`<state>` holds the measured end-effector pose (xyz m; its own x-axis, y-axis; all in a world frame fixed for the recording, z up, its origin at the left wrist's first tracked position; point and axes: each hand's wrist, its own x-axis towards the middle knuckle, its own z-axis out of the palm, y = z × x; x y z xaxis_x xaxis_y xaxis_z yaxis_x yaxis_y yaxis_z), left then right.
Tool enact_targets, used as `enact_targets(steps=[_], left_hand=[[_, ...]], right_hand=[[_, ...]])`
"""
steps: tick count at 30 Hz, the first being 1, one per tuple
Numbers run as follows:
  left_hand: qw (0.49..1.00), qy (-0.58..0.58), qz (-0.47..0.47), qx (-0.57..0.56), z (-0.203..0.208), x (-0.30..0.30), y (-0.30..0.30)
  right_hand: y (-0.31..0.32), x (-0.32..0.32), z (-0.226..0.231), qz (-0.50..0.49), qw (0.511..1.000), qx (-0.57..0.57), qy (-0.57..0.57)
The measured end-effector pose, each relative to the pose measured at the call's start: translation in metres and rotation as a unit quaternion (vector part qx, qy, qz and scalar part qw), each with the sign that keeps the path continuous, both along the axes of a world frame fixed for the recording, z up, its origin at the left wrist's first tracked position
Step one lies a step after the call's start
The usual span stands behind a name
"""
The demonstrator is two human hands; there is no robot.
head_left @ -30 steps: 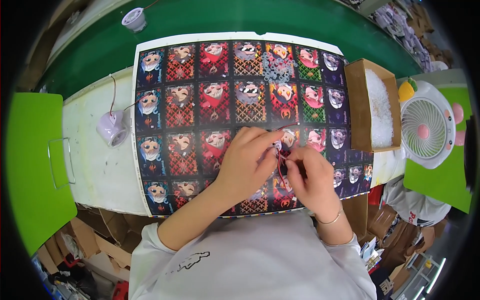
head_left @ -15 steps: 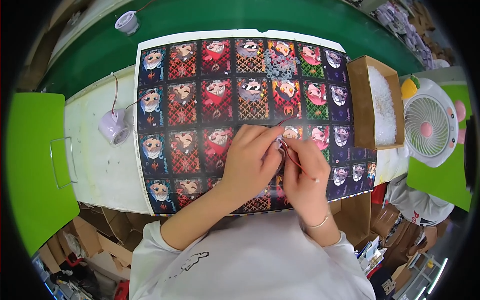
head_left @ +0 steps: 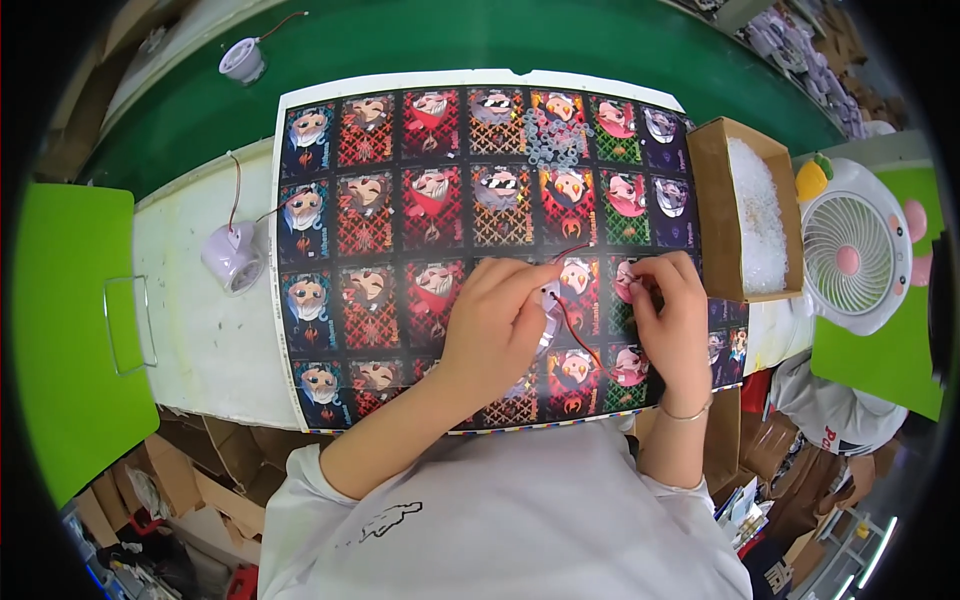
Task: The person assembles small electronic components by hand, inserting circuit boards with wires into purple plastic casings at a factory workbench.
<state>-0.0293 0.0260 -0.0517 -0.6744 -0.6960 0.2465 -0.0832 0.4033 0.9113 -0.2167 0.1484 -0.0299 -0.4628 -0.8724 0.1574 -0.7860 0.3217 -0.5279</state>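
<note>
Two hands are working over the near half of the desk (head_left: 200, 350), above the printed sheet (head_left: 430, 225) that is covering most of it. Your left hand (head_left: 497, 312) is gripping the pale lilac part (head_left: 549, 304) between thumb and fingers, and the part is sitting at that hand's right side, in the gap facing your other hand. Your right hand (head_left: 668, 305) is curling its fingers toward the thumb, near the part but apart from it; I cannot tell whether those fingers are pinching anything small. A red wire (head_left: 573, 326) is trailing from the part through the gap toward the desk's near edge.

The near edge is running just in front of your shirt (head_left: 500, 510), so room there is narrowing. To your left, flat printed columns are stretching to the sheet's left edge, beyond which a lilac housing (head_left: 232, 262) is resting on the desk. On the right, a cardboard box (head_left: 722, 215) is bordering your right hand's space, with a fan (head_left: 850, 250) standing past it. Toward the far edge, small rings (head_left: 556, 142) are lying in a pile, well apart from your hands.
</note>
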Motion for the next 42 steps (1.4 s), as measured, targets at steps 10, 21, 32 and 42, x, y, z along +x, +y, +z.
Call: enact_targets(steps=[10,21,32,42], left_hand=[[0.99,-0.031,-0.009,0.137,0.015,0.041,-0.004],[0.964,0.064,-0.111,-0.234,0.035,0.055,0.011],[0.988,0.083,-0.082,-0.101,0.035,0.038,0.002],[0.98,0.036,-0.116,-0.158,0.054,0.023,-0.007]], right_hand=[[-0.033,0.048,0.015,0.324,0.929,-0.063,-0.164],[-0.132,-0.016,-0.023,0.204,0.96,-0.097,0.167],[-0.091,0.013,0.044,0.234,0.955,-0.17,-0.066],[-0.042,0.049,0.075,0.325,0.915,-0.234,-0.054]])
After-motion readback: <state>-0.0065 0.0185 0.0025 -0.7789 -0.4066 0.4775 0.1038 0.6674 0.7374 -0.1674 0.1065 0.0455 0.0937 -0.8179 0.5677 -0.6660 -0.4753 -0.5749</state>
